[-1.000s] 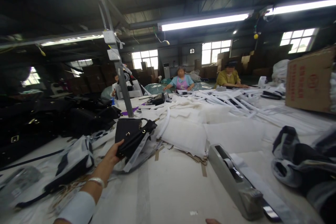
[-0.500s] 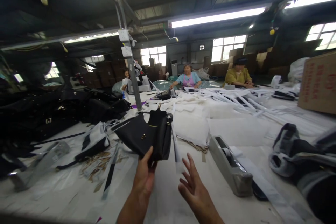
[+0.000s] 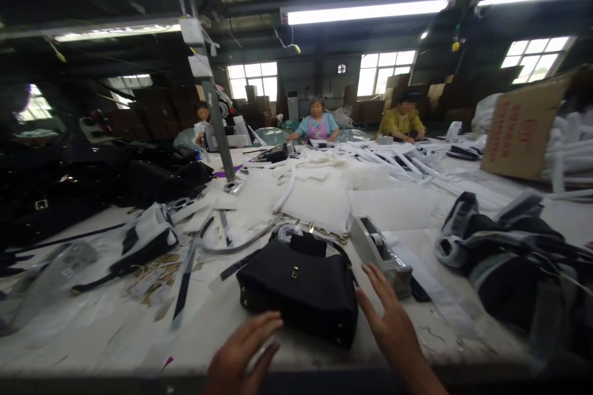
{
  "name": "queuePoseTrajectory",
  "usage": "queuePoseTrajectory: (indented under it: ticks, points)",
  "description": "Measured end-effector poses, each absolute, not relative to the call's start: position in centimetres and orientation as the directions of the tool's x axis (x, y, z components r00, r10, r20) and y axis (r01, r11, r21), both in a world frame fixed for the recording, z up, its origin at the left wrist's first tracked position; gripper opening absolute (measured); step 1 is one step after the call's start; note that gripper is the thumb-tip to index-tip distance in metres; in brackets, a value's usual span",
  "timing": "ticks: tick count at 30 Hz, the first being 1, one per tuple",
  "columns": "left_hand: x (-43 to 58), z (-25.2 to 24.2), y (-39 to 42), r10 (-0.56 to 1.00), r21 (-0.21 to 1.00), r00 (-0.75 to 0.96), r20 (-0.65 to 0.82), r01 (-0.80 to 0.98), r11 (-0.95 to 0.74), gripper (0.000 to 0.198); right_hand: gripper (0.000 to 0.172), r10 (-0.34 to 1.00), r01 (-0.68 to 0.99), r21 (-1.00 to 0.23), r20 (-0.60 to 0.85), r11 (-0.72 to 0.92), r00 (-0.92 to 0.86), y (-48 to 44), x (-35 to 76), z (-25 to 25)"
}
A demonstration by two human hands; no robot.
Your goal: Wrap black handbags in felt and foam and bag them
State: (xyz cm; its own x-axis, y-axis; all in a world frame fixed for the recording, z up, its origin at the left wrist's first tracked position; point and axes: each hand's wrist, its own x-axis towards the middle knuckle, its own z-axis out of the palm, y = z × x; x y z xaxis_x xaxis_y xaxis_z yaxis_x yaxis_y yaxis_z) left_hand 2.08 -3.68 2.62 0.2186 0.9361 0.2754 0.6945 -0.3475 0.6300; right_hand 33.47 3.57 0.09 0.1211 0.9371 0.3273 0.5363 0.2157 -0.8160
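Note:
A black handbag [image 3: 299, 287] with a small gold clasp lies flat on the white table [image 3: 115, 339], close to the near edge. My left hand [image 3: 241, 355] hovers just in front of the bag's lower left corner, fingers stretched out and holding nothing. My right hand [image 3: 391, 318] is at the bag's right end, fingers spread, touching or nearly touching its side. White foam strips and a loose strap [image 3: 241, 241] lie just behind the bag.
A grey tape dispenser [image 3: 380, 253] sits right of the bag. A heap of black bags [image 3: 69, 191] fills the left, wrapped bags [image 3: 504, 247] the right. A metal post [image 3: 215, 129] stands mid-table. Three people sit at the far end. A cardboard box [image 3: 523, 129] stands at the right.
My left hand lifted the handbag from the pile, brought it towards me, set it flat near the table edge and let go. My right hand came up beside it.

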Motion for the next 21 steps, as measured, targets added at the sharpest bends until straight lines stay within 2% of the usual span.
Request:
queuePoseTrajectory:
  ticks: [2, 4, 5, 7, 8, 11, 13, 15, 17, 21]
  points:
    - [0.1, 4.6, -0.4, 0.855, 0.352, 0.345, 0.387, 0.802, -0.483, 0.048, 0.052, 0.864, 0.674, -0.608, 0.494, 0.419, -0.091, 2.0, 32.1, 1.2]
    - [-0.7, 6.0, 3.1, 0.813, 0.161, 0.494, 0.307, 0.815, -0.556, 0.081, 0.065, 0.797, 0.71, -0.426, 0.512, 0.56, -0.321, 1.0, 30.2, 2.0]
    - [-0.8, 6.5, 4.8, 0.795, 0.121, 0.56, 0.232, 0.795, -0.595, 0.095, 0.073, 0.781, 0.722, -0.361, 0.48, 0.59, -0.399, 0.9, 29.4, 2.2]
    - [-0.7, 7.0, 7.7, 0.748, 0.13, 0.658, 0.086, 0.737, -0.663, 0.107, 0.083, 0.796, 0.763, -0.282, 0.39, 0.582, -0.463, 1.7, 28.2, 2.5]
    - [-0.5, 7.1, 8.7, 0.725, 0.156, 0.688, 0.034, 0.713, -0.683, 0.107, 0.082, 0.815, 0.786, -0.261, 0.343, 0.56, -0.467, 2.4, 28.0, 2.8]
    - [0.1, 7.0, 9.6, 0.698, 0.209, 0.716, -0.014, 0.685, -0.698, 0.09, 0.072, 0.841, 0.811, -0.23, 0.22, 0.538, -0.495, 5.0, 28.7, 4.1]
    - [0.7, 6.7, 8.5, 0.709, 0.214, 0.705, -0.006, 0.694, -0.688, 0.074, 0.067, 0.819, 0.787, -0.226, 0.149, 0.574, -0.554, 6.4, 29.8, 5.1]
    - [1.5, 6.3, 6.8, 0.73, 0.213, 0.684, 0.001, 0.713, -0.668, 0.069, 0.065, 0.783, 0.752, -0.23, 0.087, 0.618, -0.616, 7.2, 30.8, 6.0]
    - [2.2, 6.0, 5.3, 0.755, 0.221, 0.656, -0.004, 0.737, -0.639, 0.071, 0.066, 0.744, 0.715, -0.246, 0.04, 0.654, -0.666, 7.5, 31.2, 6.6]
    - [2.6, 6.1, 5.0, 0.779, 0.289, 0.626, -0.036, 0.753, -0.592, 0.091, 0.08, 0.682, 0.648, -0.338, -0.024, 0.682, -0.731, 7.9, 30.8, 7.4]
